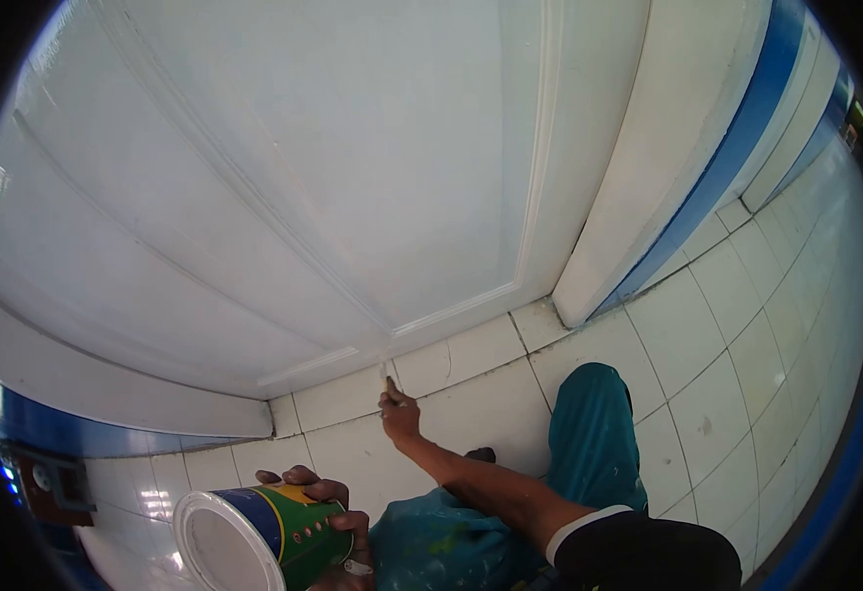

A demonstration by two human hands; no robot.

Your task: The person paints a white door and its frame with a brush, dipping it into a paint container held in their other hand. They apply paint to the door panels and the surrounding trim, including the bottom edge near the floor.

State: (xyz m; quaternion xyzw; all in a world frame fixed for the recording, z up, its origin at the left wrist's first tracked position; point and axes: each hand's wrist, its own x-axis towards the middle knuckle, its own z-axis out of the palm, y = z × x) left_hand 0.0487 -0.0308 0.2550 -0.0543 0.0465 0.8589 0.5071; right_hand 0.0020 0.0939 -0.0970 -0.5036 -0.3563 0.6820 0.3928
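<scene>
My left hand is wrapped round a paint can at the bottom left. The can has a green, blue and yellow label and a white rim, and it is tilted with its white round end toward the left. Reaching out over the floor, my right hand is closed on a small paintbrush. The brush tip is right at the bottom edge of a white panelled door, near the middle of the view. Most of the brush handle is hidden in my fingers.
White floor tiles spread below the door and to the right. A white door frame with a blue strip stands at the right. My knee in paint-spotted teal trousers is close to my right arm. A dark object sits at the far left.
</scene>
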